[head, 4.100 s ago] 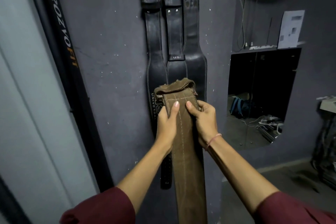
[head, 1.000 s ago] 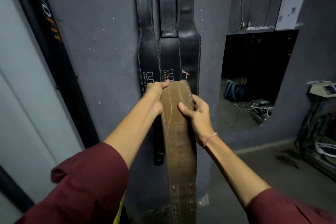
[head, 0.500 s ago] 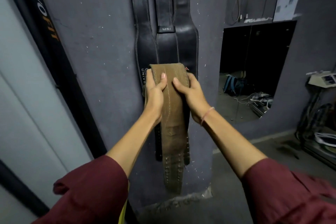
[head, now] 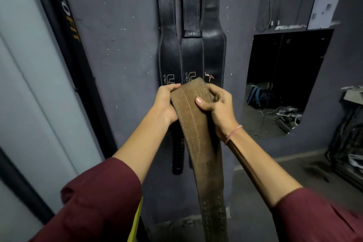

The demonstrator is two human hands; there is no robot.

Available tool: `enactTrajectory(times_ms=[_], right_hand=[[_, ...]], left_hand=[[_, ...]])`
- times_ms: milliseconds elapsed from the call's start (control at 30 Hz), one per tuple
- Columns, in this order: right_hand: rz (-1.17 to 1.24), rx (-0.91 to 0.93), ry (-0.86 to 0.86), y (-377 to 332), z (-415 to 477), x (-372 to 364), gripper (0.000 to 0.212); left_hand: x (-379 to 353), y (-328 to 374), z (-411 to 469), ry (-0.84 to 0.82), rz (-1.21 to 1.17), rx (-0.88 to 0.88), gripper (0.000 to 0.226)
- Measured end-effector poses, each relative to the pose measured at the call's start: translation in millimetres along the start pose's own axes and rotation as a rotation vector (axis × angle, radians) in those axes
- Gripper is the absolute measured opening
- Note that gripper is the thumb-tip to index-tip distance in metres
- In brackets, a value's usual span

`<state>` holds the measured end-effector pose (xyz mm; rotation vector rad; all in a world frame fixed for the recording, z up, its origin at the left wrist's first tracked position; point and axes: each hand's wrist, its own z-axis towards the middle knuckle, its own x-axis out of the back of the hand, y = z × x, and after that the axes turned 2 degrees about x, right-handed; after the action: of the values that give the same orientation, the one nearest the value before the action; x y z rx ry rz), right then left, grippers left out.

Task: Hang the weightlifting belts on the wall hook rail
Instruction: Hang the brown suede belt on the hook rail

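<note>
A brown suede weightlifting belt (head: 198,135) hangs down from both my hands in front of the grey wall. My left hand (head: 165,102) grips its upper end from the left, my right hand (head: 218,106) grips it from the right with the thumb on its face. Its lower end runs out of the frame at the bottom. Behind it three black leather belts (head: 191,51) hang side by side on the wall. The hook rail that holds them lies above the frame, out of sight.
A black frame with orange lettering (head: 64,25) slants down the wall on the left. To the right, a wall opening (head: 282,82) gives onto a dark room with a blue bag and cables. Equipment (head: 351,143) stands at the far right on the floor.
The brown belt has been let out longer and tilts right at the bottom. My hands have dropped slightly and shifted their grip. The camera view moved a little lower and right.
</note>
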<state>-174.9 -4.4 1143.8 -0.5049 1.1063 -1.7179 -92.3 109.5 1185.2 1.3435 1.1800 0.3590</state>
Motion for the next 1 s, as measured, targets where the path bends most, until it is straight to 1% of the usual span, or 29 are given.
enactTrajectory(times_ms=[67, 100, 133, 200, 233, 267, 333, 367, 433, 467, 533, 633, 667, 733, 800, 867, 933, 967, 1000], right_hand=[[0.03, -0.048, 0.007, 5.0, -4.3, 9.9, 0.028], [0.038, -0.086, -0.002, 6.9, -4.8, 13.4, 0.025], [0.026, -0.129, -0.008, 8.3, -3.9, 15.2, 0.028], [-0.037, -0.177, -0.015, 9.6, 2.9, 16.2, 0.038], [-0.072, -0.165, -0.02, 8.7, 7.5, 15.4, 0.038], [-0.101, -0.139, -0.036, 7.3, 12.6, 14.1, 0.034], [-0.111, -0.092, -0.071, 5.6, 19.0, 10.5, 0.018], [-0.087, -0.082, -0.088, 5.8, 19.3, 8.5, 0.012], [-0.054, -0.064, -0.118, 9.8, 18.0, 5.9, 0.011], [-0.054, -0.058, -0.118, 11.3, 17.4, 5.2, 0.012], [-0.027, -0.065, -0.104, 15.3, 16.1, 7.7, 0.013], [0.018, -0.082, -0.122, 32.8, 3.7, 19.2, 0.018], [0.013, -0.107, -0.137, 45.1, -7.2, 24.0, 0.023], [0.007, -0.202, -0.168, 78.0, -37.5, 32.2, 0.031], [0.016, -0.328, -0.166, 109.1, -67.6, 36.0, 0.031], [-0.019, -0.395, -0.158, 125.7, -79.1, 37.6, 0.026], [-0.093, -0.387, -0.158, 120.7, -67.2, 36.0, 0.021], [-0.103, -0.348, -0.154, 110.6, -55.7, 32.4, 0.021], [-0.087, -0.29, -0.145, 96.1, -42.1, 26.8, 0.022]], left_hand=[[-5.7, -4.9, -1.8, -0.002, -0.011, -0.005, 0.024], [-6.1, -8.7, -0.1, -0.007, -0.039, -0.033, 0.018], [-5.5, -11.5, 0.7, -0.017, -0.079, -0.075, 0.016], [-2.4, -13.9, 5.9, -0.015, -0.108, -0.153, 0.033], [-2.0, -15.4, 6.3, -0.013, -0.084, -0.175, 0.038], [-2.8, -16.6, 3.4, -0.025, -0.04, -0.181, 0.038], [-5.8, -17.8, -4.2, -0.09, 0.016, -0.148, 0.026], [-5.1, -17.4, -2.3, -0.109, 0.018, -0.124, 0.029], [-1.4, -15.1, 8.3, -0.036, 0.036, -0.127, 0.052], [0.1, -14.8, 16.3, 0.026, 0.045, -0.153, 0.057], [1.1, -19.0, 26.1, 0.124, 0.054, -0.235, 0.053], [0.2, -23.5, 33.7, 0.153, 0.038, -0.36, 0.041], [0.1, -22.9, 35.1, 0.153, 0.05, -0.391, 0.04], [0.5, -20.2, 36.4, 0.164, 0.092, -0.421, 0.053], [2.4, -19.3, 41.3, 0.174, 0.106, -0.418, 0.065], [3.7, -17.3, 44.3, 0.188, 0.115, -0.422, 0.073], [5.0, -15.4, 44.4, 0.187, 0.135, -0.457, 0.069], [5.4, -13.9, 44.4, 0.176, 0.148, -0.489, 0.059], [4.0, -11.6, 42.9, 0.167, 0.169, -0.526, 0.045]])
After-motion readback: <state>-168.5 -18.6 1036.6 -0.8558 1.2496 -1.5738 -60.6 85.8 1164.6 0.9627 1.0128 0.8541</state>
